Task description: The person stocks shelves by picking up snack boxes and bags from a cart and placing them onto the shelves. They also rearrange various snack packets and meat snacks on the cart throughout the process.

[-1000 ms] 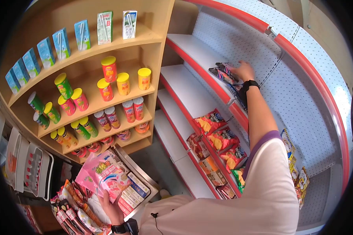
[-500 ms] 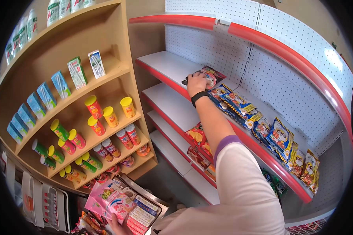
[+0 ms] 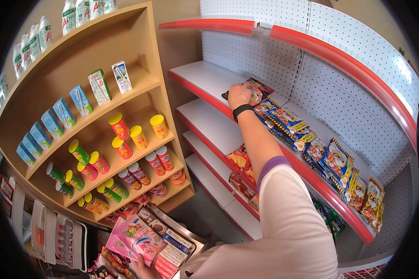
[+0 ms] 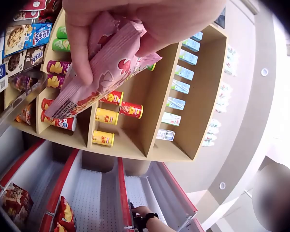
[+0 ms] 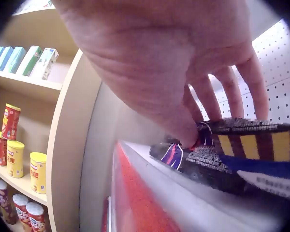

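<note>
At the left end of the white upper shelf (image 3: 209, 79), my right hand (image 3: 239, 95) grips a black snack bag (image 3: 260, 91) that lies flat there. In the right wrist view its thumb presses the near edge of the black wrapper (image 5: 208, 166), and its fingers reach over the far side. Blue-and-yellow snack bags (image 3: 284, 120) lie right beside it. Low in the head view, my left hand (image 3: 144, 268) holds pink snack bags (image 3: 142, 242). The left wrist view shows thumb and fingers pinching the pink bags (image 4: 104, 72) at one end.
A wooden shelf unit (image 3: 156, 46) at left bears drink cartons (image 3: 80, 101) and snack canisters (image 3: 138, 137). Below it is a metal-edged box with packets (image 3: 174, 249). Red-edged lower shelves hold more bags (image 3: 239, 160). A shelf edge (image 3: 330, 200) runs under my right arm.
The head view has turned, bringing the shelf's bags into sight. My right hand has come lower over the black bag, which now lies flat. My left hand still holds the pink bags.
</note>
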`<state>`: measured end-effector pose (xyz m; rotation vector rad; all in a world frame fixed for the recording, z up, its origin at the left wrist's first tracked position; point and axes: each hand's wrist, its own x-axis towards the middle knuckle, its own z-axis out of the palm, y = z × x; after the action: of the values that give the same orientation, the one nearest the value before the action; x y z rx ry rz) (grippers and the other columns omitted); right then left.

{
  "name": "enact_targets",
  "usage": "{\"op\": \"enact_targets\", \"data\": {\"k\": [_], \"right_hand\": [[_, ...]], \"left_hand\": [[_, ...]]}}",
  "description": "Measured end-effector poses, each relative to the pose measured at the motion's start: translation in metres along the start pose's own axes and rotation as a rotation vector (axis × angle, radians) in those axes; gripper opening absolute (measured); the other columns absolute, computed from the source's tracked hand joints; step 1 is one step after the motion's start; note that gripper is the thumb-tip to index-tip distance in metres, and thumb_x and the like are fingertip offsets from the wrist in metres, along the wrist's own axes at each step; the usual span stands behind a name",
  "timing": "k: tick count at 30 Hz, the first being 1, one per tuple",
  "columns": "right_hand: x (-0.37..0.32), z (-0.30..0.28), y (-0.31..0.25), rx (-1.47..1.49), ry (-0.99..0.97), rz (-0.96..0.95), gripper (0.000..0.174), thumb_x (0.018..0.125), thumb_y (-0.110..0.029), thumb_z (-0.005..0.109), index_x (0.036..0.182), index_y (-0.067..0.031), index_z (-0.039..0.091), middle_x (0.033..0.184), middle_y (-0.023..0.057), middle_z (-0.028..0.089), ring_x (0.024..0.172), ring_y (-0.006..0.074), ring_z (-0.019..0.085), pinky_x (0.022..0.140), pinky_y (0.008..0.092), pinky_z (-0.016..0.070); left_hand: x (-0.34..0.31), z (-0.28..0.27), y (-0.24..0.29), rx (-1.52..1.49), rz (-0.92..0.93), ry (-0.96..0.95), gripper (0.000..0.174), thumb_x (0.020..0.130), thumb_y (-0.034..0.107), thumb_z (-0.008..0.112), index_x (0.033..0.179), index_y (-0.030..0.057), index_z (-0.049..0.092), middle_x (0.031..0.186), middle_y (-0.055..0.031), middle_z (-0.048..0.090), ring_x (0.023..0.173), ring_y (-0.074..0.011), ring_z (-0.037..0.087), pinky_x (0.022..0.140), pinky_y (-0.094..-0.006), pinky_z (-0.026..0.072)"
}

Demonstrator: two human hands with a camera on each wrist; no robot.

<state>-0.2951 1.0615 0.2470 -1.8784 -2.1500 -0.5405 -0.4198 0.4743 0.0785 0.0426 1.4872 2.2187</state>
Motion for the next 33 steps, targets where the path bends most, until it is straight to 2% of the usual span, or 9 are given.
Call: {"op": "enact_targets", "data": {"k": [9, 12, 19, 22, 24, 27, 28, 30, 33], "right_hand": [[0.006, 0.021, -0.009, 0.035, 0.141, -0.015, 0.024, 0.089, -0.019, 0.047, 0.101, -0.0110, 0.067, 0.108, 0.0091, 0.061, 0.099, 0.0282, 0.057, 0.062, 0.0449, 0.0519], [-0.008, 0.006, -0.007, 0.066, 0.185, 0.010, 0.017, 0.084, -0.016, 0.053, 0.094, -0.0103, 0.066, 0.098, 0.0107, 0.065, 0.095, 0.0255, 0.061, 0.072, 0.0339, 0.0514], [-0.009, 0.003, -0.007, 0.045, 0.158, -0.024, 0.017, 0.083, -0.016, 0.054, 0.092, -0.0107, 0.067, 0.093, 0.0086, 0.065, 0.089, 0.0248, 0.063, 0.071, 0.0335, 0.0510], [-0.023, -0.021, -0.015, 0.008, 0.317, -0.124, 0.017, 0.083, -0.016, 0.054, 0.092, -0.0098, 0.067, 0.090, 0.0115, 0.066, 0.087, 0.0260, 0.064, 0.071, 0.0349, 0.0512], [-0.044, -0.046, -0.030, 0.219, 0.339, -0.364, 0.017, 0.082, -0.019, 0.058, 0.092, -0.0084, 0.066, 0.090, 0.0136, 0.066, 0.085, 0.0278, 0.065, 0.072, 0.0373, 0.0515], [-0.085, -0.058, -0.060, 0.683, 0.153, -0.776, 0.032, 0.077, -0.029, 0.067, 0.098, -0.0056, 0.062, 0.089, 0.0141, 0.065, 0.084, 0.0315, 0.063, 0.074, 0.0392, 0.0509], [-0.103, -0.077, -0.068, 0.810, -0.246, -0.891, 0.040, 0.079, -0.035, 0.067, 0.103, -0.0038, 0.062, 0.091, 0.0152, 0.065, 0.087, 0.0289, 0.063, 0.077, 0.0366, 0.0499], [-0.140, -0.085, -0.081, 1.035, -0.747, -1.174, 0.054, 0.089, -0.038, 0.059, 0.128, -0.0016, 0.046, 0.107, 0.0118, 0.062, 0.099, 0.0178, 0.058, 0.085, 0.0309, 0.0458], [-0.190, -0.078, -0.100, 1.247, -1.094, -1.343, 0.054, 0.094, -0.035, 0.051, 0.134, -0.0005, 0.038, 0.122, 0.0119, 0.054, 0.110, 0.0165, 0.051, 0.093, 0.0276, 0.0411]], "left_hand": [[0.003, -0.024, -0.014, 0.031, -0.028, 0.008, 0.038, 0.090, 0.009, 0.053, 0.127, 0.0045, 0.043, 0.121, -0.0104, 0.045, 0.107, -0.0231, 0.044, 0.082, -0.0425, 0.0537], [-0.002, -0.025, -0.012, 0.037, -0.036, -0.016, 0.038, 0.091, 0.010, 0.052, 0.127, 0.0054, 0.043, 0.123, -0.0097, 0.045, 0.110, -0.0233, 0.044, 0.083, -0.0426, 0.0533], [-0.009, -0.017, -0.006, 0.060, -0.015, 0.031, 0.037, 0.091, 0.008, 0.050, 0.128, 0.0071, 0.044, 0.128, -0.0102, 0.044, 0.115, -0.0247, 0.043, 0.084, -0.0458, 0.0527], [-0.003, -0.017, -0.007, 0.036, -0.045, 0.027, 0.035, 0.091, 0.008, 0.050, 0.125, 0.0067, 0.046, 0.126, -0.0109, 0.045, 0.114, -0.0253, 0.043, 0.085, -0.0466, 0.0524], [-0.007, -0.007, -0.003, -0.004, -0.067, 0.035, 0.032, 0.091, 0.008, 0.050, 0.123, 0.0062, 0.048, 0.125, -0.0116, 0.045, 0.114, -0.0256, 0.044, 0.085, -0.0465, 0.0521], [-0.010, 0.033, 0.015, -0.039, -0.106, -0.049, 0.024, 0.091, 0.012, 0.051, 0.115, 0.0071, 0.054, 0.115, -0.0088, 0.052, 0.105, -0.0254, 0.049, 0.076, -0.0443, 0.0532], [0.002, 0.032, 0.008, -0.068, -0.149, -0.139, 0.031, 0.092, 0.013, 0.051, 0.122, 0.0078, 0.047, 0.118, -0.0075, 0.052, 0.108, -0.0228, 0.050, 0.079, -0.0434, 0.0526], [0.010, 0.044, 0.006, -0.117, -0.186, -0.277, 0.037, 0.092, 0.014, 0.051, 0.128, 0.0083, 0.042, 0.120, -0.0059, 0.054, 0.110, -0.0200, 0.053, 0.084, -0.0409, 0.0509], [0.013, 0.072, 0.014, -0.167, -0.213, -0.345, 0.035, 0.093, 0.012, 0.051, 0.127, 0.0080, 0.044, 0.120, -0.0054, 0.055, 0.110, -0.0181, 0.054, 0.090, -0.0339, 0.0471]]}}
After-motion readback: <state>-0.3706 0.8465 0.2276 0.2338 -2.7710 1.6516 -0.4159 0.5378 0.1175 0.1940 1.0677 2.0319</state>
